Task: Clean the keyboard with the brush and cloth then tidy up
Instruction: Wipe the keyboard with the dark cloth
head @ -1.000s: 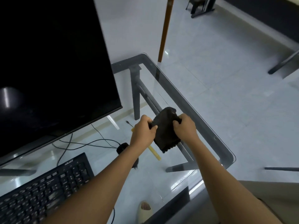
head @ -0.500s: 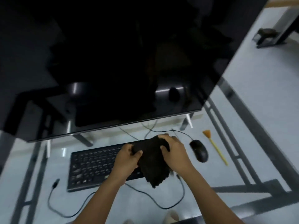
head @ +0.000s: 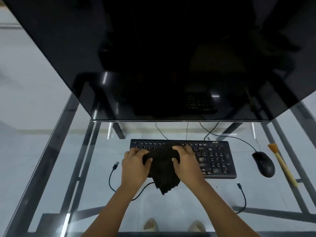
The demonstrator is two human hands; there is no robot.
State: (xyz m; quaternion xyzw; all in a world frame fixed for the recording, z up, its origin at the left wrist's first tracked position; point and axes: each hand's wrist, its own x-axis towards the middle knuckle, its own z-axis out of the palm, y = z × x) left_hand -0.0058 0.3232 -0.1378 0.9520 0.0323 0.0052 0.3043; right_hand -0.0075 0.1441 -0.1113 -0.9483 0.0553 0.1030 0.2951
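Observation:
A black keyboard (head: 215, 159) lies on the glass desk (head: 95, 168) in front of the monitor. Over its left half I hold a dark cloth (head: 164, 171) with both hands; my left hand (head: 135, 166) grips its left edge and my right hand (head: 186, 163) its right edge. The cloth's lower corner hangs over the keyboard's front edge. The left part of the keyboard is hidden by my hands and the cloth. A brush (head: 282, 165) with orange bristles and a pale handle lies on the desk at the far right, beyond the mouse.
A large black monitor (head: 162, 57) fills the upper view. A black mouse (head: 263, 164) sits right of the keyboard. Loose black cables (head: 242, 197) trail across the glass in front of the keyboard. Feet in pale slippers (head: 151, 224) show through the glass.
The view has swung from the desk's right corner to face the monitor. Both hands carried the cloth from near the brush to above the keyboard's left half.

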